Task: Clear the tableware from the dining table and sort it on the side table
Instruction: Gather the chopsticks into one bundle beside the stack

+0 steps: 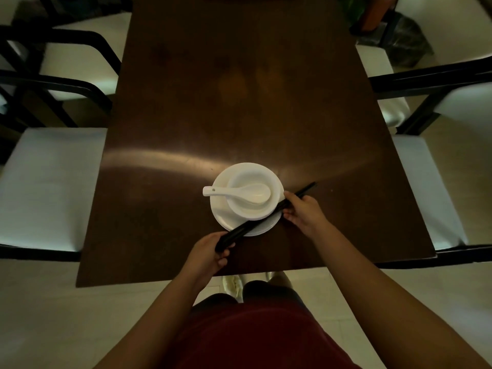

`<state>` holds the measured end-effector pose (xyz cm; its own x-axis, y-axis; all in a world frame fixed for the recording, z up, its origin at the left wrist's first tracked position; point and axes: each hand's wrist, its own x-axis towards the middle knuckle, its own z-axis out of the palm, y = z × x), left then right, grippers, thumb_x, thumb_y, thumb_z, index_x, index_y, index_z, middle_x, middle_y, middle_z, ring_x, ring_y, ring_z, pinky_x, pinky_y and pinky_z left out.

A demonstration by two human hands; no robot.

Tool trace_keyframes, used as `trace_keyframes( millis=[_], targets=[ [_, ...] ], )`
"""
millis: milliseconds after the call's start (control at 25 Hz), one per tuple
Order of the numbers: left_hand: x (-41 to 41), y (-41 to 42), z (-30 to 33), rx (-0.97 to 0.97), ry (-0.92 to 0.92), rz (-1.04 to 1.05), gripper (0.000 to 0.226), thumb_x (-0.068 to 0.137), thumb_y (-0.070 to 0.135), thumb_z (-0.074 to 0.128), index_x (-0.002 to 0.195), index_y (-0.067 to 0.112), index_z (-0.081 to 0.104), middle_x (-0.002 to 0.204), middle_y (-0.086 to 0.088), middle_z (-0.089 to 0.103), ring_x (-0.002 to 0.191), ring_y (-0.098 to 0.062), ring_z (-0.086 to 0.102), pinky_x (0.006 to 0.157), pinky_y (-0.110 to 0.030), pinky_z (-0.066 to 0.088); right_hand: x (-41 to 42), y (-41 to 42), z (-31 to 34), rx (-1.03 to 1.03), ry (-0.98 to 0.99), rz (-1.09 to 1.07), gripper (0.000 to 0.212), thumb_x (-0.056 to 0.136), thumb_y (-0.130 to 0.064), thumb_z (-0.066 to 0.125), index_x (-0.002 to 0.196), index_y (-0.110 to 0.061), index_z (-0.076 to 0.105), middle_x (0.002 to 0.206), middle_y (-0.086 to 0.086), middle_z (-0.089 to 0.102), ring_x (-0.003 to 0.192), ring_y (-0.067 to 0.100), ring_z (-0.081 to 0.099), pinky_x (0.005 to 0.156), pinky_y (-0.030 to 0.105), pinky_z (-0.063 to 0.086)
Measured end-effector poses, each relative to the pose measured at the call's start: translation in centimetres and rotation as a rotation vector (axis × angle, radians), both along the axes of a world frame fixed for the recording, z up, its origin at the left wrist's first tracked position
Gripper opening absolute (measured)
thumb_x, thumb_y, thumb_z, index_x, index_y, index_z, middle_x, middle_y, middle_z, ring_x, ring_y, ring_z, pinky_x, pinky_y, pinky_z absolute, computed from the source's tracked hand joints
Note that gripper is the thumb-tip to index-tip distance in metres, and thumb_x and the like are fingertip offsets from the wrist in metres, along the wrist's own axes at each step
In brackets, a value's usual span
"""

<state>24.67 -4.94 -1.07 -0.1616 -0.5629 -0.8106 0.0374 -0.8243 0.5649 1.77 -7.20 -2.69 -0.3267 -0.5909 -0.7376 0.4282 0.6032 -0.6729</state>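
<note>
both hands, left hand [213,251] and right hand [303,209], pinching black chopsticks [263,217] across plate [226,219]; lift level, clear of bowl [253,209].

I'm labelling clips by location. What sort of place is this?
Probably a dining room: a dark wooden dining table flanked by white-cushioned chairs, with a white plate, bowl and spoon.

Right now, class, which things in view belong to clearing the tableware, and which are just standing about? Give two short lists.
Belongs to the job:
plate
bowl
spoon
chopsticks, gripped by the left hand and right hand
table

Just standing about:
chairs
dark bag on the floor, far right
</note>
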Motion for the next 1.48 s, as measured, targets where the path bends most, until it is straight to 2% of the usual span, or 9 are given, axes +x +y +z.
trace_keyframes(
  millis=[280, 600, 800, 960, 1040, 1160, 1280, 1360, 1480],
  targets=[
    [0.4, -0.2, 0.0, 0.144, 0.057, 0.147, 0.029, 0.098, 0.025, 0.036, 0.092, 0.010, 0.060, 0.092, -0.011, 0.063, 0.068, -0.017, 0.061, 0.040, -0.019, 0.046, 0.2, 1.1, 0.2, -0.006, -0.099, -0.019, 0.014, 0.095, -0.015, 0.044, 0.087, -0.010, 0.054, 0.077, 0.009, 0.060, 0.062, 0.020, 0.057, 0.058, 0.028, 0.051],
    [0.7, -0.4, -0.4, 0.171, 0.075, 0.155, 0.028, 0.098, 0.026, 0.037, 0.096, 0.010, 0.059, 0.096, -0.014, 0.065, 0.076, -0.021, 0.065, 0.045, -0.022, 0.052, 0.3, 1.9, 0.4, -0.089, -0.127, -0.036, 0.021, 0.096, -0.006, 0.042, 0.084, -0.005, 0.059, 0.083, 0.012, 0.060, 0.069, 0.022, 0.059, 0.060, 0.025, 0.058],
    [1.0, -0.1, -0.4, 0.190, 0.093, 0.128, 0.030, 0.099, 0.029, 0.034, 0.105, 0.009, 0.055, 0.101, -0.016, 0.065, 0.085, -0.025, 0.068, 0.060, -0.031, 0.053, 0.6, 2.1, 0.0, -0.036, -0.106, 0.001, 0.020, 0.098, -0.014, 0.039, 0.106, -0.002, 0.053, 0.086, 0.012, 0.058, 0.070, 0.021, 0.059, 0.066, 0.030, 0.055],
    [1.3, 0.0, -0.4, 0.205, 0.113, 0.160, 0.030, 0.099, 0.029, 0.033, 0.103, 0.007, 0.054, 0.101, -0.020, 0.064, 0.090, -0.029, 0.065, 0.069, -0.036, 0.051, 1.3, 2.6, -0.1, 0.011, -0.082, 0.029, 0.019, 0.097, -0.017, 0.040, 0.094, -0.008, 0.056, 0.081, 0.009, 0.057, 0.068, 0.018, 0.057, 0.064, 0.028, 0.052],
    [1.6, -0.3, -0.2, 0.214, 0.067, 0.104, 0.033, 0.099, 0.030, 0.033, 0.104, 0.006, 0.053, 0.101, -0.020, 0.063, 0.090, -0.029, 0.064, 0.069, -0.037, 0.051, 1.6, 2.9, 0.0, 0.032, -0.075, 0.047, 0.018, 0.097, -0.020, 0.042, 0.096, -0.010, 0.056, 0.084, 0.008, 0.058, 0.070, 0.018, 0.058, 0.062, 0.028, 0.052],
    [3.6, -1.6, 0.1, 0.117, -0.221, -0.027, 0.037, 0.099, 0.030, 0.033, 0.108, 0.003, 0.056, 0.101, -0.015, 0.063, 0.083, -0.024, 0.062, 0.068, -0.034, 0.049, 1.8, 3.4, 0.3, 0.074, -0.059, 0.090, 0.018, 0.097, -0.025, 0.042, 0.110, -0.014, 0.049, 0.092, 0.008, 0.059, 0.079, 0.022, 0.062, 0.063, 0.029, 0.052],
    [6.7, -5.3, 0.5, -0.158, -0.480, -0.037, 0.031, 0.099, 0.022, 0.036, 0.116, 0.005, 0.054, 0.112, -0.015, 0.061, 0.084, -0.021, 0.060, 0.071, -0.031, 0.047, 2.2, 4.4, 0.5, 0.086, -0.079, 0.151, 0.023, 0.097, -0.025, 0.044, 0.116, -0.014, 0.049, 0.096, 0.010, 0.062, 0.084, 0.024, 0.066, 0.066, 0.029, 0.055],
    [6.9, -8.7, 0.9, -0.308, -0.497, -0.151, 0.030, 0.098, 0.021, 0.038, 0.122, 0.008, 0.051, 0.117, -0.015, 0.060, 0.093, -0.022, 0.059, 0.074, -0.031, 0.048, 2.9, 5.0, 0.4, 0.072, -0.089, 0.175, 0.028, 0.096, -0.024, 0.048, 0.120, -0.009, 0.050, 0.097, 0.012, 0.064, 0.084, 0.023, 0.068, 0.064, 0.026, 0.056],
    [3.4, -12.6, 0.8, -0.319, -0.380, -0.360, 0.034, 0.096, 0.020, 0.043, 0.129, 0.011, 0.048, 0.116, -0.010, 0.058, 0.098, -0.022, 0.058, 0.080, -0.036, 0.049, 4.0, 5.1, -0.2, 0.055, -0.076, 0.102, 0.033, 0.092, -0.018, 0.054, 0.122, -0.003, 0.051, 0.103, 0.016, 0.066, 0.081, 0.020, 0.070, 0.060, 0.022, 0.058]
  ],
)
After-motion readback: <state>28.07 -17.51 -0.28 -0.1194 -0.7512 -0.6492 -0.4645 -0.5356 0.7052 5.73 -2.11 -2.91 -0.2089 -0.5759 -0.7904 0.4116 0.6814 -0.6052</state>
